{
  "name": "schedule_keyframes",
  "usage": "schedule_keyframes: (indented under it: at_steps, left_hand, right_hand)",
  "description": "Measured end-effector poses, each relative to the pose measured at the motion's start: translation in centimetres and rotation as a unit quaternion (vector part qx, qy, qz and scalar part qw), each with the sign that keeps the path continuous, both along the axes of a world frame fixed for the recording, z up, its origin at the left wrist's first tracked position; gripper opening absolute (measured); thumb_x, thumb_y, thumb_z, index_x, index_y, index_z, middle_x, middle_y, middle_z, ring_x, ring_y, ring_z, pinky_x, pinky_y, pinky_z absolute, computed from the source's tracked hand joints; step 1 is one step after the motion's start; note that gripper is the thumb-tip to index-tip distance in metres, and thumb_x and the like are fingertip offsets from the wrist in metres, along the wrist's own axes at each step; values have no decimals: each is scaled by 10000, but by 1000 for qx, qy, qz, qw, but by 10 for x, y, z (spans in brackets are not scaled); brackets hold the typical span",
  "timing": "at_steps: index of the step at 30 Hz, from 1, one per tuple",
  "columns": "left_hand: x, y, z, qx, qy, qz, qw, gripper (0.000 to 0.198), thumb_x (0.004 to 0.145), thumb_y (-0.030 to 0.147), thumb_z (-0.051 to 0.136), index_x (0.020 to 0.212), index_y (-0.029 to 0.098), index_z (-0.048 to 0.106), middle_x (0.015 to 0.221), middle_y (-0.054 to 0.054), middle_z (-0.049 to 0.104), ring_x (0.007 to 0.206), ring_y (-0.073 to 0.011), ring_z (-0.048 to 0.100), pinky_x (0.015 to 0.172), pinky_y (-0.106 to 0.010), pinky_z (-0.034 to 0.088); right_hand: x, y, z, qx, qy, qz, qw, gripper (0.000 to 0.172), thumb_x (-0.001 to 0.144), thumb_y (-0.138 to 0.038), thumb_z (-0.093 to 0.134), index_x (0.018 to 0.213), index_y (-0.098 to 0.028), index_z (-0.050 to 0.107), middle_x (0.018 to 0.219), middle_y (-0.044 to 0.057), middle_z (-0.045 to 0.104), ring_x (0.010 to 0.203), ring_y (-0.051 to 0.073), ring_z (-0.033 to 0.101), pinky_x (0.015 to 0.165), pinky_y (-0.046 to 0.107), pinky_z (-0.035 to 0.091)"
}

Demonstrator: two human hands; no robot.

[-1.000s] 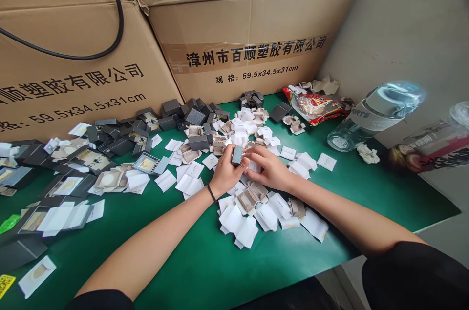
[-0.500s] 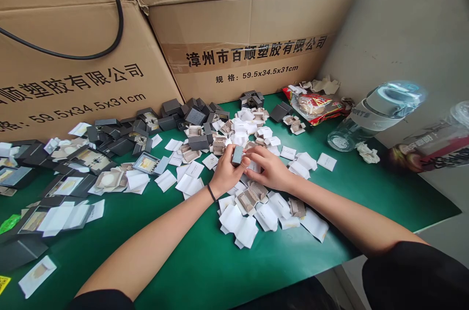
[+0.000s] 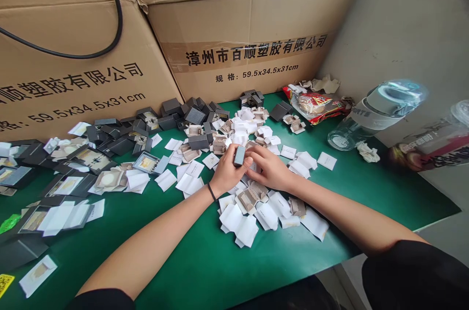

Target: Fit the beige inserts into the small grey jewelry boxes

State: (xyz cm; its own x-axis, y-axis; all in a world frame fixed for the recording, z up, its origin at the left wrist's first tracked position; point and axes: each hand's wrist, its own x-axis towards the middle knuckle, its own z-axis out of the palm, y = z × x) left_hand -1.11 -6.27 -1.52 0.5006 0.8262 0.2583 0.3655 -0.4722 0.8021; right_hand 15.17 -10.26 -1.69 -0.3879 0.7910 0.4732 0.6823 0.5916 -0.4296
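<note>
My left hand (image 3: 227, 173) is closed around a small dark grey box (image 3: 239, 155), whose lighter end faces up toward me. Against the box's right side rests my right hand (image 3: 269, 166), with its fingers bent and its fingertips at the box, partly hidden behind it and the left thumb. Under and around both hands lie white paper slips (image 3: 240, 224) and small folded card inserts (image 3: 249, 198). More slips and inserts are heaped just beyond my fingers.
Dark grey boxes (image 3: 198, 142) are piled along the back and left of the green table (image 3: 198, 261). Large cartons (image 3: 252, 22) stand behind. At right are a red snack bag (image 3: 311, 105), a clear bottle (image 3: 346, 132), a crumpled tissue (image 3: 368, 153) and a clear cup (image 3: 432, 146).
The small grey box has turned slightly in my left hand, and my right fingers have closed in a little beside it. The things on the table lie as before.
</note>
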Motion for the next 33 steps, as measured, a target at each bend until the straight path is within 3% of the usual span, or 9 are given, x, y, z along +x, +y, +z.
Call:
schedule_keyframes:
  at_steps: [16,26,33]
  left_hand:
    - [0,-1,2,-2,1,-2,1000,297,835,472,475,938,196,439,881,-37,551,777,-169,545,712,-289,436]
    - [-1,-2,-4,-13,-54,-2,998,542,764,666,437,985,172,449,945,-81,574,838,-192,568,765,-306,444]
    - [-2,-1,-3,-27,-78,13,997,555,747,692,428,955,178,464,944,-88,602,850,-195,593,784,-311,448]
  right_hand:
    - [1,1,-2,-3,-3,0,1000,220,878,-328,458,1050,-195,494,1038,123,563,930,223,569,773,377,510]
    - [-3,-2,-3,54,0,-19,998,224,797,-242,510,1014,-188,522,1017,120,593,905,235,571,749,387,508]
    - [-2,-1,2,29,8,16,999,191,781,-205,515,970,-195,540,1042,120,571,962,247,546,798,413,497]
